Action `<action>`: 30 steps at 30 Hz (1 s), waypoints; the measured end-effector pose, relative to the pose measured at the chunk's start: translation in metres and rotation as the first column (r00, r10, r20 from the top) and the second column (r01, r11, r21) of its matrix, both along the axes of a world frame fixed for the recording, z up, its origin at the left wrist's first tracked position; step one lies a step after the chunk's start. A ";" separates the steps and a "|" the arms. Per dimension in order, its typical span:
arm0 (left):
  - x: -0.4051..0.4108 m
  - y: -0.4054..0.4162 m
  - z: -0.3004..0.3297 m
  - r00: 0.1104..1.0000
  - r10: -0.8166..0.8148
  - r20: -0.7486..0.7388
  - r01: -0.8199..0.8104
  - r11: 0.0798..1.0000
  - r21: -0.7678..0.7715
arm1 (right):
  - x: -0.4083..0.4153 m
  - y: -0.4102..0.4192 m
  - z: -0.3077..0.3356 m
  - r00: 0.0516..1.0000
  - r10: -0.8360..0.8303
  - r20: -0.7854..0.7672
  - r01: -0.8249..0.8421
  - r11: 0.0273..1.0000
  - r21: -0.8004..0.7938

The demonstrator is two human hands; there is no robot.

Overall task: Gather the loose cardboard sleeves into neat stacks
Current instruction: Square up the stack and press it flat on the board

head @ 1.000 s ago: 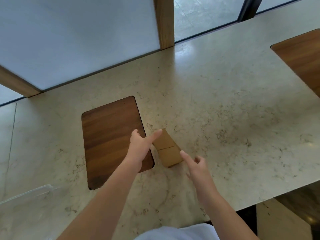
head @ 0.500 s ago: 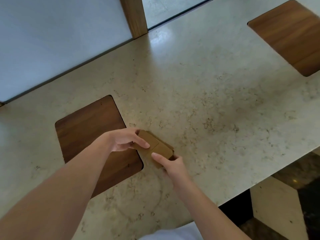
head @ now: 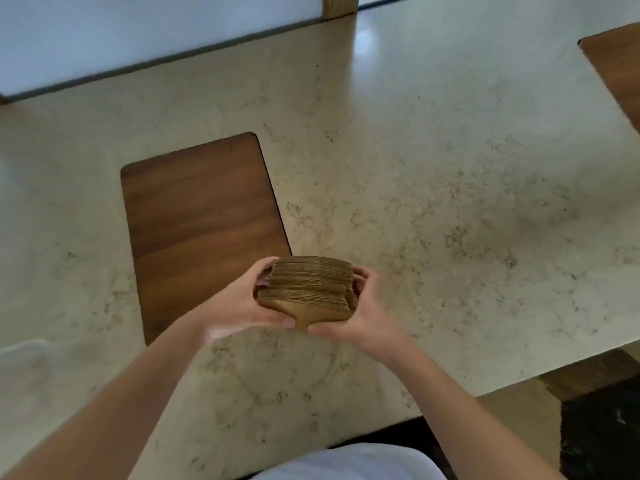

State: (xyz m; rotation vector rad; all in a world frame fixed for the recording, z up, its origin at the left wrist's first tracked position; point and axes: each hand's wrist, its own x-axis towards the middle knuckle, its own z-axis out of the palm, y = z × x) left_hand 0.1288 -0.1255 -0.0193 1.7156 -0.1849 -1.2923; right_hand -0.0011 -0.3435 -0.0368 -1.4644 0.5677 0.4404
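Note:
A thick stack of brown cardboard sleeves [head: 310, 289] is held up above the marble counter [head: 433, 174], its ribbed edges facing me. My left hand [head: 242, 303] grips the stack's left side, thumb pressed under the near face. My right hand [head: 363, 313] grips its right side, thumb meeting the left thumb at the bottom. The upper sleeves sit slightly offset from the lower ones. The fingers behind the stack are mostly hidden.
A dark wooden inset panel [head: 201, 220] lies in the counter left of the hands, and another wooden panel [head: 620, 67] shows at the far right. The counter's front edge [head: 519, 386] drops to a dark floor at the lower right. A wooden post [head: 339, 5] stands at the back.
Both hands have closed on the sleeves that lay flat on the counter and lifted them, turned on edge, as one stack. The view has shifted closer.

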 end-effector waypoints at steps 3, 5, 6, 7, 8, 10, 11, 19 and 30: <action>-0.036 0.020 -0.013 0.971 0.062 0.232 -0.067 0.998 0.016 | 0.002 -0.002 0.000 0.977 0.173 0.125 -0.164 0.983 -0.082; -0.058 0.040 -0.025 0.923 0.131 0.362 -0.157 0.987 0.043 | 0.010 0.010 -0.003 0.931 0.314 0.184 -0.286 0.944 -0.164; -0.071 0.050 -0.031 0.902 0.196 0.384 -0.222 0.975 0.022 | 0.014 0.018 -0.005 0.908 0.364 0.206 -0.327 0.925 -0.191; -0.080 0.059 -0.036 0.870 0.247 0.426 -0.273 0.962 -0.001 | 0.019 0.024 -0.006 0.880 0.411 0.241 -0.358 0.904 -0.234; -0.089 0.067 -0.039 0.825 0.275 0.493 -0.308 0.951 -0.014 | 0.023 0.031 -0.010 0.846 0.466 0.257 -0.383 0.869 -0.315; -0.097 0.079 -0.043 0.715 0.231 0.660 -0.311 0.950 0.003 | 0.031 0.036 -0.017 0.746 0.615 0.254 -0.421 0.731 -0.537; -0.104 0.094 -0.050 0.696 0.184 0.694 -0.300 0.953 0.048 | 0.032 0.048 -0.028 0.682 0.699 0.217 -0.460 0.640 -0.616; -0.109 0.111 -0.065 0.614 -0.158 0.774 -0.174 0.929 0.327 | 0.031 0.060 -0.046 0.548 0.825 0.135 -0.472 0.438 -0.765; -0.109 0.099 -0.059 0.555 -0.198 0.808 -0.172 0.923 0.344 | 0.018 0.071 -0.043 0.542 0.838 0.058 -0.401 0.319 -0.859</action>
